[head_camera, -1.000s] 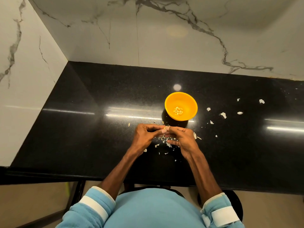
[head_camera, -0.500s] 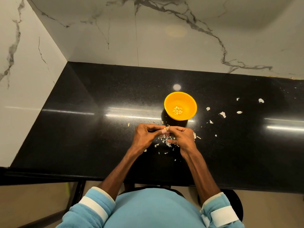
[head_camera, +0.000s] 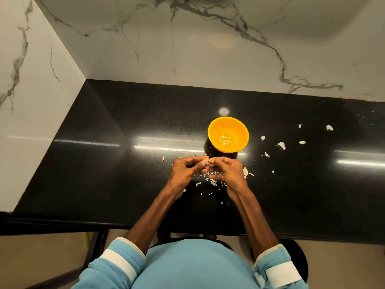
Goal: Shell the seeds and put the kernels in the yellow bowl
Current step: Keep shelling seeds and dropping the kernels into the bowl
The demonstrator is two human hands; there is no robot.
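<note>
My left hand [head_camera: 185, 170] and right hand [head_camera: 230, 173] still pinch the seed [head_camera: 208, 162] between fingertips, unmoved near the yellow bowl [head_camera: 239, 130]; kernels [head_camera: 225, 140] inside unchanged.

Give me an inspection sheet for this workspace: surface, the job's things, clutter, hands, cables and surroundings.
Surface: glossy black countertop with streaks of light glare.
Job's things: yellow bowl stands upright just beyond the hands, with a small heap of kernels in its bottom; a small pale seed, mostly hidden, sits between the fingertips.
Clutter: shell fragments under and around the hands; larger pale pieces scattered right of the bowl.
Hands: left hand and right hand meet fingertip to fingertip above the counter, both pinching the seed.
Cables: nothing seen.
Surroundings: white veined marble walls at the back and left.
</note>
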